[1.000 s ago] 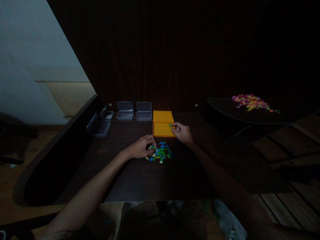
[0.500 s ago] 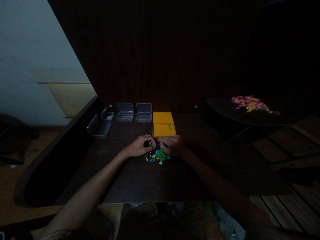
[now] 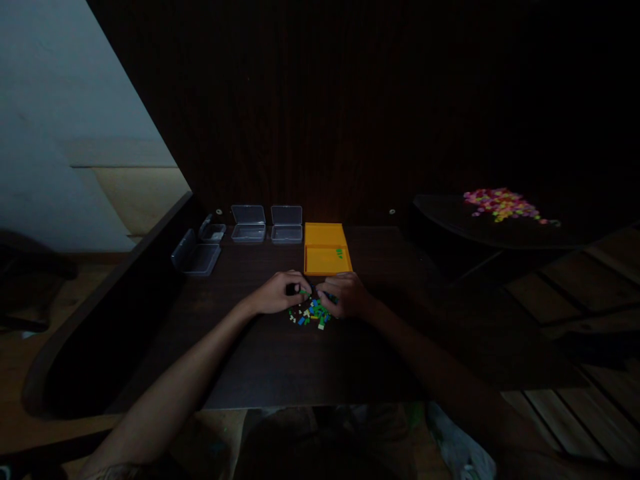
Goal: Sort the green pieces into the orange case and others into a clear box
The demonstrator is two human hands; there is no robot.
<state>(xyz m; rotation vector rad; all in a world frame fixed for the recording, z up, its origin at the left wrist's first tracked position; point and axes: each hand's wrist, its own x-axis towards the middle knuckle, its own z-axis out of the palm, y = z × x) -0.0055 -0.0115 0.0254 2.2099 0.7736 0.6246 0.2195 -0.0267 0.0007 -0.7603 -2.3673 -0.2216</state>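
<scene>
A pile of small building bricks (image 3: 316,312) in green, blue, white and yellow lies on the dark table. At its upper left, my left hand (image 3: 277,292) pinches a small green brick (image 3: 304,292) between thumb and fingers. My right hand (image 3: 345,293) is over the pile's right side with its fingers curled; what they hold, if anything, is too small and dark to tell. Just beyond both hands an open yellow case (image 3: 320,261) holds a few green bricks (image 3: 340,253) at its right side.
Open clear plastic boxes (image 3: 287,233) stand along the back, with another clear box (image 3: 203,259) at the left by the raised table side (image 3: 115,287). Pink, yellow and purple small pieces (image 3: 503,205) are heaped on a dark shelf (image 3: 445,213) to the right.
My right hand has shifted slightly lower, over the bricks at the pile's right edge. My left hand stays nearly still, and the green brick in it has turned a little.
</scene>
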